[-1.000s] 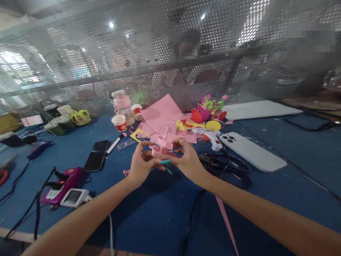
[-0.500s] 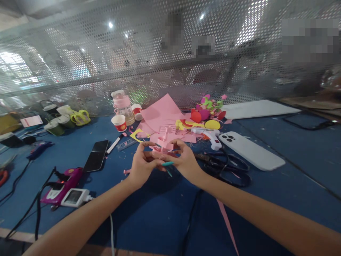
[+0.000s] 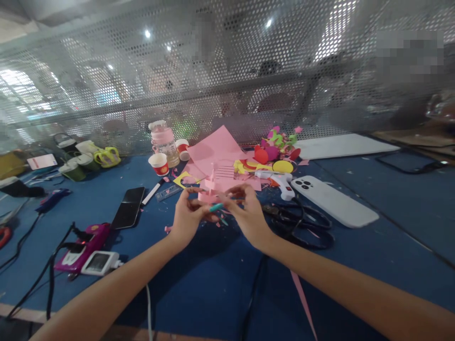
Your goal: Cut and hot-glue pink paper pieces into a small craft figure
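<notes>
Between my two hands stands a small pink paper model (image 3: 209, 195) with a ring-like base and an upright piece. My left hand (image 3: 186, 219) is closed around its near left side, fingers curled and thumb toward the middle. A teal strip (image 3: 215, 207) lies at that thumb's tip. My right hand (image 3: 249, 215) is beside the model's right side, fingers bent and pinched together. Its fingertips are blurred, so what lies between them is hidden. Behind the model lie pink paper sheets (image 3: 216, 147), one printed with dark lines.
Scissors (image 3: 295, 218), a white glue gun (image 3: 282, 182) and a white phone (image 3: 334, 199) lie right. Left are a black phone (image 3: 128, 207), marker (image 3: 152, 192) and purple power strip (image 3: 83, 248). Paper cups (image 3: 159, 164) and a jug (image 3: 164, 142) stand behind, before a perforated metal screen (image 3: 135, 94).
The pink model has shifted slightly left and now stands more upright in view. My right hand's fingertips have drawn a little to the right. The teal strip has moved left and up.
</notes>
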Available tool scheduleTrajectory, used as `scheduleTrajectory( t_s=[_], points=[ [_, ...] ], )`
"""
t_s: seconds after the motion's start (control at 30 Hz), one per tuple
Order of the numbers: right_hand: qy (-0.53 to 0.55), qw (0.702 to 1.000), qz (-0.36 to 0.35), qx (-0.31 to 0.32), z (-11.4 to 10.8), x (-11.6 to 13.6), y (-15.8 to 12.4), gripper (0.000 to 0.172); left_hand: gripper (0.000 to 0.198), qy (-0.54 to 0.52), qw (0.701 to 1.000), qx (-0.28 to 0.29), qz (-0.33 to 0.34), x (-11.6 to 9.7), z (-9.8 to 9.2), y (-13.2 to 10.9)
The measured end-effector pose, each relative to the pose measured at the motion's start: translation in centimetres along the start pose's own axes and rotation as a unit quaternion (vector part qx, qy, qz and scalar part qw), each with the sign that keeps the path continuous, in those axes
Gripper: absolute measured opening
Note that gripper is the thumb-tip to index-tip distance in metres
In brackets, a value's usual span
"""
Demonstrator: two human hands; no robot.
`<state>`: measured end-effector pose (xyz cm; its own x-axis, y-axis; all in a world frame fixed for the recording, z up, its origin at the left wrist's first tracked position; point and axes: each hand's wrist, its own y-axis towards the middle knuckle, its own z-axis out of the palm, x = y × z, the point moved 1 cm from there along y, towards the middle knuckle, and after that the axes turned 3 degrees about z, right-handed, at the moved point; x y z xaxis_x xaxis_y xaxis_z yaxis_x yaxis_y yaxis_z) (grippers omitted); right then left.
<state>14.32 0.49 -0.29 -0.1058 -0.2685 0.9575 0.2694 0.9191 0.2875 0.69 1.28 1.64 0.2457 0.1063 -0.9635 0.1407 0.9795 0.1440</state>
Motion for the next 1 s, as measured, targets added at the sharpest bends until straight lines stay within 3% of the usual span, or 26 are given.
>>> scheduleTrajectory(
  t_s=[0.13,0.23,0.33,0.47,0.57,0.67,0.77,1.0],
  points=[
    [-0.079,0.991,-0.067,-0.084,-0.8,0.2,-0.8,0.031,0.054,-0.021,0.998,-0.062,-0.012,0.2,-0.4,0.5],
    [-0.122,0.988,-0.078,-0.053,-1.1,0.1,-0.9,0.036,0.057,-0.038,0.997,-0.063,-0.028,0.2,-0.4,0.6],
    [-0.103,0.994,-0.040,-0.020,-1.3,-0.1,-0.2,0.038,0.055,-0.038,0.998,-0.042,-0.041,0.3,-0.4,0.5],
    [-0.026,0.998,-0.031,-0.044,-2.0,-0.3,1.7,0.028,0.052,-0.012,0.998,-0.010,-0.053,0.4,-0.4,0.4],
    [0.049,0.998,-0.015,-0.049,-2.4,-0.5,2.9,0.034,0.049,0.013,0.997,0.019,-0.068,0.5,-0.2,0.3],
    [0.110,0.993,0.020,0.048,-2.3,-0.4,3.2,0.042,0.049,0.026,0.994,0.051,-0.090,0.4,-0.1,0.1],
    [0.122,0.982,0.034,0.138,-1.9,0.1,2.9,0.039,0.049,0.035,0.989,0.098,-0.107,0.4,0.1,0.0],
    [0.108,0.989,0.046,0.092,-2.0,0.7,2.3,0.026,0.035,0.113,0.978,0.140,-0.102,0.5,0.0,-0.5]
  ],
)
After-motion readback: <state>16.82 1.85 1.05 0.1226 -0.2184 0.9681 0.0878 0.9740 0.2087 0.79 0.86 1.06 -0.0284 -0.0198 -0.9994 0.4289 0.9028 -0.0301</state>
